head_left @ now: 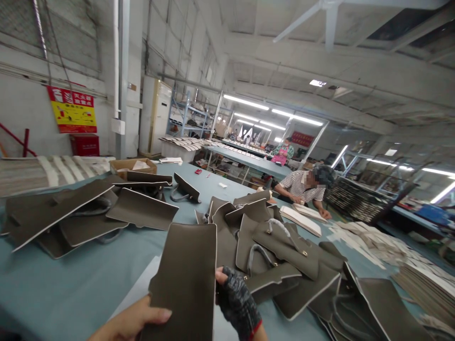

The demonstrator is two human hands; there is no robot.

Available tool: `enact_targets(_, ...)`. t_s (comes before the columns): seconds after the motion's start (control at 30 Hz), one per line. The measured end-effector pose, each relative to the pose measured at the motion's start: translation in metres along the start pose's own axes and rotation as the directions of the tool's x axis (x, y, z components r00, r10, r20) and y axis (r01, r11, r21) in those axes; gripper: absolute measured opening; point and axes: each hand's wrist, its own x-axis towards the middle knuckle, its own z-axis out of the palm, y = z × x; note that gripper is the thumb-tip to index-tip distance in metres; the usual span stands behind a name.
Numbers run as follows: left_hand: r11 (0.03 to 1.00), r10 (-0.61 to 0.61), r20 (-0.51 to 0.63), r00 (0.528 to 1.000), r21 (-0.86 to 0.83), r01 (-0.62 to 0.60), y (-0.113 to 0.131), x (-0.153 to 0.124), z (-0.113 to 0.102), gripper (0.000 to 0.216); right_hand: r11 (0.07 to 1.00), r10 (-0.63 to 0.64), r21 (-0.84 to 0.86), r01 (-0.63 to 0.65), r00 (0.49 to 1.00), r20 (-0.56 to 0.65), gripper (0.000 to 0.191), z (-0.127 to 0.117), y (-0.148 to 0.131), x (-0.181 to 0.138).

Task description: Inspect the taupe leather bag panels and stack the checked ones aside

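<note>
While both hands (234, 298) pinch panel (185, 279) edges, table (71, 289) open leftward

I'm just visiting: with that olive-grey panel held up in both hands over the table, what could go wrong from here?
1. The left hand and gloved right hand grip only the bottom edge of the leather panel, so it might flop or slip.
2. Its pale edge trim could get scuffed or smudged by fingers.
3. The heap of bag pieces lies close beside it; a swing of the panel could knock pieces across the table.
</note>
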Motion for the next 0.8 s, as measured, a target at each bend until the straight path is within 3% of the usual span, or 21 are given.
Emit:
enact_targets(0.1, 0.997, 0.003, -0.021, 1.000, 0.082, -0.001, -0.002, 0.002, -0.004, 0.058, 0.998, 0.063, -0.012, -0.063, 0.998, 0.004, 0.026, 0.002, -0.009, -0.003)
enact_targets(0.17, 0.974, 0.066, -0.147, 0.987, 0.224, -0.031, -0.001, 0.007, -0.009, 0.059, 0.991, 0.028, -0.131, -0.035, 0.998, -0.053, 0.029, 0.006, -0.012, -0.004)
enact_targets(0.2, 0.942, 0.147, -0.260, 0.954, 0.330, -0.055, 0.001, 0.010, -0.011, 0.060, 0.984, 0.001, -0.177, -0.016, 0.996, -0.085, 0.031, 0.009, -0.012, -0.005)
enact_targets(0.23, 0.889, 0.271, -0.377, 0.886, 0.451, -0.080, 0.003, 0.014, -0.011, 0.061, 0.977, -0.021, -0.211, -0.003, 0.993, -0.115, 0.033, 0.012, -0.011, -0.005)
enact_targets(0.27, 0.813, 0.419, -0.463, 0.781, 0.574, -0.095, 0.006, 0.017, -0.010, 0.061, 0.970, -0.041, -0.241, 0.006, 0.989, -0.143, 0.034, 0.016, -0.009, -0.005)
enact_targets(0.3, 0.721, 0.553, -0.491, 0.673, 0.686, -0.092, 0.010, 0.019, -0.007, 0.058, 0.961, -0.059, -0.275, 0.010, 0.984, -0.170, 0.033, 0.020, -0.005, -0.004)
enact_targets(0.33, 0.630, 0.642, -0.464, 0.610, 0.773, -0.076, 0.013, 0.022, -0.001, 0.054, 0.948, -0.084, -0.317, 0.019, 0.978, -0.192, 0.032, 0.025, 0.000, -0.003)
enact_targets(0.37, 0.556, 0.678, -0.407, 0.612, 0.829, -0.066, 0.017, 0.023, 0.008, 0.051, 0.928, -0.126, -0.370, 0.040, 0.969, -0.212, 0.031, 0.030, 0.007, -0.002)
enact_targets(0.43, 0.491, 0.609, -0.279, 0.743, 0.868, -0.077, 0.022, 0.027, 0.027, 0.051, 0.864, -0.263, -0.491, 0.108, 0.929, -0.259, 0.026, 0.039, 0.020, 0.001)
enact_targets(0.5, 0.525, 0.481, -0.219, 0.849, 0.848, -0.079, 0.023, 0.032, 0.044, 0.055, 0.799, -0.396, -0.581, 0.155, 0.863, -0.314, 0.022, 0.046, 0.031, 0.003)
enact_targets(0.57, 0.581, 0.418, -0.220, 0.882, 0.810, -0.073, 0.022, 0.038, 0.053, 0.056, 0.789, -0.424, -0.592, 0.162, 0.842, -0.334, 0.022, 0.050, 0.036, 0.003)
enact_targets(0.7, 0.634, 0.366, -0.209, 0.907, 0.769, -0.079, 0.018, 0.042, 0.051, 0.057, 0.868, -0.272, -0.477, 0.142, 0.937, -0.217, 0.025, 0.041, 0.029, -0.001)
enact_targets(0.8, 0.672, 0.309, -0.221, 0.925, 0.739, -0.048, 0.024, 0.033, 0.047, 0.057, 0.865, -0.286, -0.483, 0.135, 0.924, -0.253, 0.026, 0.023, 0.021, -0.001)
